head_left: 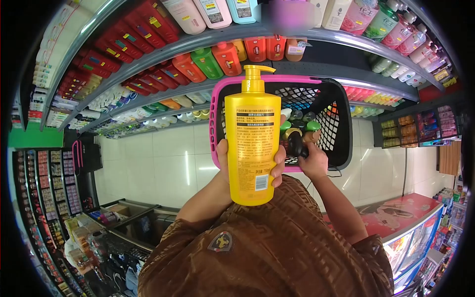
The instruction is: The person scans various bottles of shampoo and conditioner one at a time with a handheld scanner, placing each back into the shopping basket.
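My left hand (pixel 278 166) is wrapped around a large yellow pump bottle (pixel 253 143) and holds it upright in front of me. The bottle's printed label, with a barcode near the bottom, faces me, and the pump head points right. Behind it is a black shopping basket (pixel 341 143) with a pink rim, partly hidden by the bottle. Several bottles (pixel 297 119) with green and dark tops are in the basket. My right hand (pixel 313 159) is closed at the basket's near side, beside a black rounded object (pixel 297 144); what its fingers grip I cannot tell.
Shelves (pixel 321 37) of bottles curve across the front, with red bottles (pixel 148 27) at left and pink and green pump bottles (pixel 383 22) at right. A second basket (pixel 89 157) stands left on the tiled floor (pixel 148 158). A red-topped freezer (pixel 396 213) is at right.
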A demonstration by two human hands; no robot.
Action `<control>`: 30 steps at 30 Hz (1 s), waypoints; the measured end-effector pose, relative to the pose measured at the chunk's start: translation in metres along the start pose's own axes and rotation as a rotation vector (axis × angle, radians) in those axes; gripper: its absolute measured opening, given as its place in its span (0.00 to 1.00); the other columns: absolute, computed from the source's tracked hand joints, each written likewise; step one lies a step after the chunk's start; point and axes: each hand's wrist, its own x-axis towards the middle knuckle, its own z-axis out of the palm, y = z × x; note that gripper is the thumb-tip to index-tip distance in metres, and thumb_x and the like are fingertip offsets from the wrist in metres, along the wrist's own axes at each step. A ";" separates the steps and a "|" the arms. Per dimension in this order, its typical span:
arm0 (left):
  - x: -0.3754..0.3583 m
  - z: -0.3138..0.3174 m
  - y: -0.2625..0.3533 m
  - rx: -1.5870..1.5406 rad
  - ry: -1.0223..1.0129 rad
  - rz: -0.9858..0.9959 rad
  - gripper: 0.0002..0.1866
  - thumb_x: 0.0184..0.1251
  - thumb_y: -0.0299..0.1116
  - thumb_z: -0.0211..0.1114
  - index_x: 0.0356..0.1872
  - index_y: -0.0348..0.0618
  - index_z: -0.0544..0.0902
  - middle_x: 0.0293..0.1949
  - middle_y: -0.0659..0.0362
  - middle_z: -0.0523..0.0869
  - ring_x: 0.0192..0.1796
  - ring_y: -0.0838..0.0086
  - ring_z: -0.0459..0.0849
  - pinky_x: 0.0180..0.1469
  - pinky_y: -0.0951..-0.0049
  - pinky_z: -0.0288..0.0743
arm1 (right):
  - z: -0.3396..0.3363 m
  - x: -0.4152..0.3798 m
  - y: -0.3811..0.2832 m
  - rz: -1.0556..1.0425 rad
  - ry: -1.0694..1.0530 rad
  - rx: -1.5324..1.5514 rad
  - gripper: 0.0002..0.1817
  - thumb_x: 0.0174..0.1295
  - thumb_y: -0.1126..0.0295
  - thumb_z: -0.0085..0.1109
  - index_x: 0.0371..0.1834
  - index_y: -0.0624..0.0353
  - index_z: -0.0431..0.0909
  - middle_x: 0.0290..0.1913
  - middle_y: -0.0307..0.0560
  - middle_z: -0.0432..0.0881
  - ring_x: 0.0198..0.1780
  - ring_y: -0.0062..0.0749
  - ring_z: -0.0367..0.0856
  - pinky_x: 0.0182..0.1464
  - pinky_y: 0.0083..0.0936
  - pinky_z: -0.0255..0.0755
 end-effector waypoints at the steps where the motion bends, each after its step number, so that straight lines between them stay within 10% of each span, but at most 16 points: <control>1: 0.002 0.000 -0.002 0.000 0.012 0.005 0.68 0.49 0.73 0.76 0.83 0.60 0.42 0.53 0.47 0.76 0.48 0.56 0.80 0.51 0.48 0.76 | 0.000 0.001 -0.001 0.020 -0.032 -0.001 0.22 0.49 0.67 0.70 0.50 0.54 0.80 0.41 0.51 0.86 0.45 0.51 0.86 0.51 0.44 0.79; 17: 0.034 -0.002 -0.016 0.008 0.106 0.074 0.64 0.56 0.84 0.56 0.85 0.53 0.47 0.55 0.47 0.78 0.49 0.57 0.82 0.51 0.51 0.79 | -0.004 0.007 0.003 0.112 -0.260 -0.025 0.26 0.53 0.60 0.71 0.56 0.54 0.80 0.49 0.54 0.85 0.53 0.51 0.85 0.56 0.47 0.77; 22: 0.032 -0.001 -0.008 0.072 0.224 0.099 0.60 0.59 0.84 0.50 0.84 0.55 0.51 0.56 0.47 0.78 0.50 0.56 0.83 0.52 0.48 0.80 | -0.011 0.003 0.021 -0.065 0.061 0.417 0.22 0.52 0.68 0.71 0.52 0.59 0.81 0.39 0.55 0.87 0.41 0.55 0.86 0.44 0.39 0.80; 27: 0.031 0.005 0.003 0.112 0.353 0.100 0.58 0.60 0.84 0.50 0.82 0.53 0.55 0.54 0.47 0.78 0.49 0.56 0.82 0.49 0.47 0.80 | -0.115 -0.018 -0.040 -0.031 -0.085 0.883 0.23 0.50 0.73 0.75 0.50 0.67 0.82 0.36 0.50 0.87 0.36 0.37 0.88 0.40 0.28 0.78; 30: 0.029 0.007 0.002 0.124 0.341 0.118 0.56 0.63 0.83 0.46 0.82 0.52 0.58 0.54 0.47 0.80 0.50 0.56 0.84 0.49 0.50 0.82 | -0.164 -0.020 -0.074 -0.380 -0.176 0.810 0.23 0.48 0.75 0.77 0.49 0.68 0.82 0.35 0.49 0.87 0.35 0.37 0.87 0.42 0.27 0.78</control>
